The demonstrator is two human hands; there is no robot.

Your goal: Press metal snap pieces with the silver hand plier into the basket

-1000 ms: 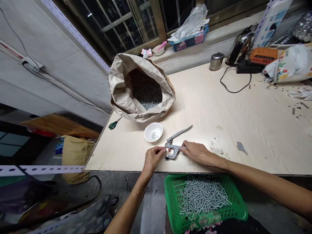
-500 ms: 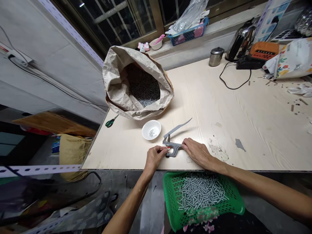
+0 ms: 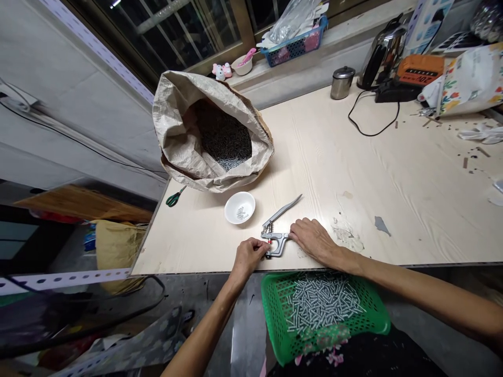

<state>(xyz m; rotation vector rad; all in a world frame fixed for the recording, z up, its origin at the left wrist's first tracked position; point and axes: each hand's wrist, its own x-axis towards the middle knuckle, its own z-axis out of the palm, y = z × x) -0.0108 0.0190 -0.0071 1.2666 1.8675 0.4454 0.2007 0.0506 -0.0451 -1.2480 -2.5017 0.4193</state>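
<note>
A dark window and a pale wall are seen behind a light wooden counter (image 3: 334, 157); the clock face is centred on the pliers. Near ten o'clock, scissors (image 3: 173, 199) are laid by the counter's left edge. At eleven, a large open sack (image 3: 175, 131) is partly filled with small dark and shiny pieces. Between ten and eleven, a few pale pieces are held in a white bowl (image 3: 236, 200). At eight, the left hand (image 3: 250, 255) is pinched, fingertips together at the mouth of the pliers (image 3: 279, 237); whether a piece is held cannot be told. The pliers are rested on the counter near its front edge, handles spread, so the squeeze appears not yet made. At three, the lower handle's end is gripped by the curled right hand (image 3: 312, 238). At five, below the counter, a green basket (image 3: 271, 319) is heaped with metal pins (image 3: 324, 301). Much seems to be left or gathered; which pile is finished cannot be told.
</note>
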